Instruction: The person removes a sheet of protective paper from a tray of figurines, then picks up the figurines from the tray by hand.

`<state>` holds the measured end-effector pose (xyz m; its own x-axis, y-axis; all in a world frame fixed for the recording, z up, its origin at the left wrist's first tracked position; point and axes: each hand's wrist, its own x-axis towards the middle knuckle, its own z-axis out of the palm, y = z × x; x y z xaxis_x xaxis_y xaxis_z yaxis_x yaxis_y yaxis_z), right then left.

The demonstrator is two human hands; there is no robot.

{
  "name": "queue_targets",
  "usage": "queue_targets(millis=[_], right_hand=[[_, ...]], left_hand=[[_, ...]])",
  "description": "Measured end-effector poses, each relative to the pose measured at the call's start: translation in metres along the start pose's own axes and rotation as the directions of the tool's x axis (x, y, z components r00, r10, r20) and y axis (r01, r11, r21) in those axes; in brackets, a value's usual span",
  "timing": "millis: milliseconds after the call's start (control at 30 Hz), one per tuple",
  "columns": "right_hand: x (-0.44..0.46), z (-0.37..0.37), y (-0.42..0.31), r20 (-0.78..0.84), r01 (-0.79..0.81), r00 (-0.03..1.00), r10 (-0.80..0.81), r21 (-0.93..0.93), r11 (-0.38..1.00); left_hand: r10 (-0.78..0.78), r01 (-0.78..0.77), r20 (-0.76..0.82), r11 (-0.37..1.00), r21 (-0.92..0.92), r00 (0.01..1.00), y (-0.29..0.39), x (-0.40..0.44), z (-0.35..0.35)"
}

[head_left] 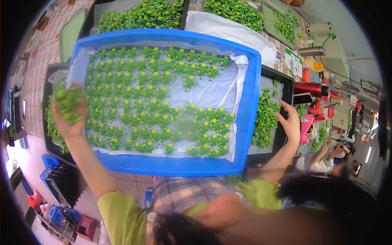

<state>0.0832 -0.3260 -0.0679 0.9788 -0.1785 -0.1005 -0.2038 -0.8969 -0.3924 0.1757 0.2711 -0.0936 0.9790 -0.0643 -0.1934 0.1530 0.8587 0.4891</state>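
A large blue tray (163,165) lined with white sheet holds rows of small green figures (143,87) with yellow-green heads; bare liner shows at its upper right. At the tray's left edge, my left hand (71,110) is closed around a clump of the green figures (67,102), slightly blurred. On the right, my right hand (289,120) is raised beside the tray's rim, over the edge of a black tray. Its fingers are apart and nothing shows between them.
Black trays with more green figures (265,118) lie left, right and behind. A white cloth (232,36) lies behind the blue tray. At right are a phone (302,98), a red flask (310,89) and a pink object (306,128). Another person (322,165) works far right.
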Motion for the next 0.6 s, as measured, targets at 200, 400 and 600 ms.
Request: queue_targets(millis=[200, 400, 600], right_hand=[[0.053, 0.048, -0.083, 0.074, 0.323, 0.934, -0.349, 0.241, 0.915], [0.113, 0.131, -0.119, 0.212, 0.601, 0.798, -0.565, -0.192, 0.776], [0.117, 0.125, -0.124, 0.26, 0.632, 0.773, -0.578, -0.239, 0.737]], left_hand=[[0.472, -0.295, -0.588, 0.879, 0.376, 0.657, 0.143, 0.001, -0.12], [0.776, 0.042, -0.35, 0.388, 0.921, 0.524, 0.107, 0.023, -0.083], [0.347, -0.113, 0.037, 0.202, 0.973, 0.937, -0.062, 0.029, 0.066]])
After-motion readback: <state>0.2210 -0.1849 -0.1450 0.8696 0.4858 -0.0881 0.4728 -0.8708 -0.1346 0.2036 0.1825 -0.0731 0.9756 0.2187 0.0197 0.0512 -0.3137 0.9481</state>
